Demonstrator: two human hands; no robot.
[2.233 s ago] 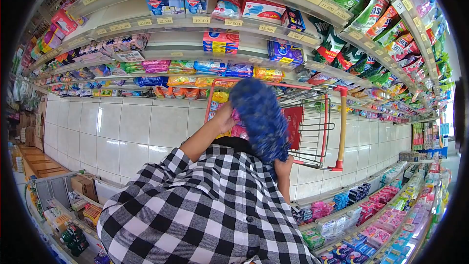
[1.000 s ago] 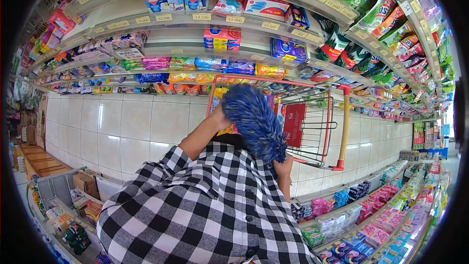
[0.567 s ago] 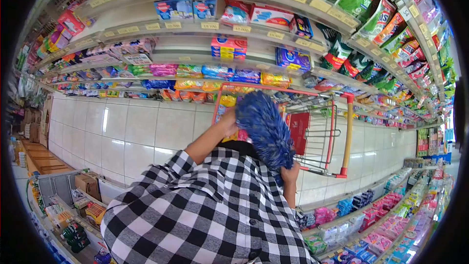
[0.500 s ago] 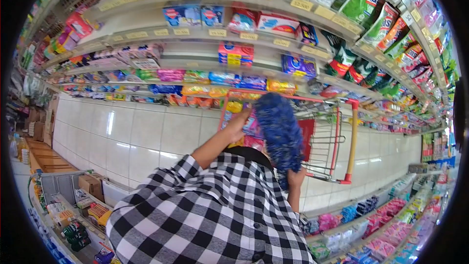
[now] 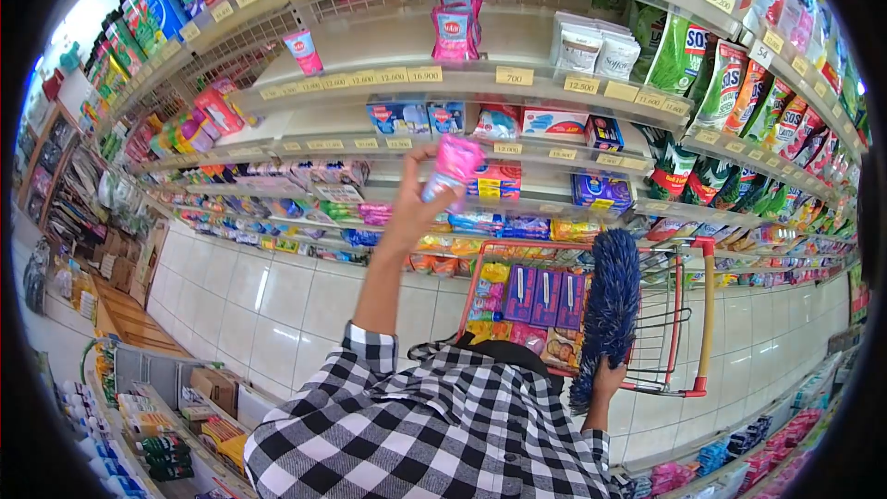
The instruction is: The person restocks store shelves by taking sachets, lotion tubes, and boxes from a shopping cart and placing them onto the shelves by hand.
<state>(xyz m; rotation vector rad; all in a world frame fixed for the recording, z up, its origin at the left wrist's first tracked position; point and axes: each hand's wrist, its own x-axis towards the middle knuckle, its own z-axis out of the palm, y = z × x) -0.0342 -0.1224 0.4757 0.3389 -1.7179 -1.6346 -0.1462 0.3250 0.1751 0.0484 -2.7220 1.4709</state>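
Note:
My left hand (image 5: 416,199) is raised in front of the shelves, its fingers closed around a small pink packet (image 5: 459,163) with a pale blue lower part. Low on the right, my right hand (image 5: 606,379) grips the lower end of a fluffy dark blue duster (image 5: 613,286). The duster stands upright in front of the shopping cart (image 5: 708,314), covering part of it. Inside the cart lie purple boxes (image 5: 547,298) and several colourful packets (image 5: 490,296). Similar pink packets (image 5: 455,30) sit on an upper shelf above my left hand.
Shelves with price labels (image 5: 515,76) curve across the front, holding boxes and green pouches (image 5: 682,54). One pink packet (image 5: 303,52) stands further left. Tiled floor (image 5: 268,291) lies below. Behind me, at the lower left, a bin holds a cardboard box (image 5: 214,388).
My left hand has risen from over the cart to the shelf front and now holds the pink packet. The duster remains in my right hand. The view has shifted, showing more upper shelves.

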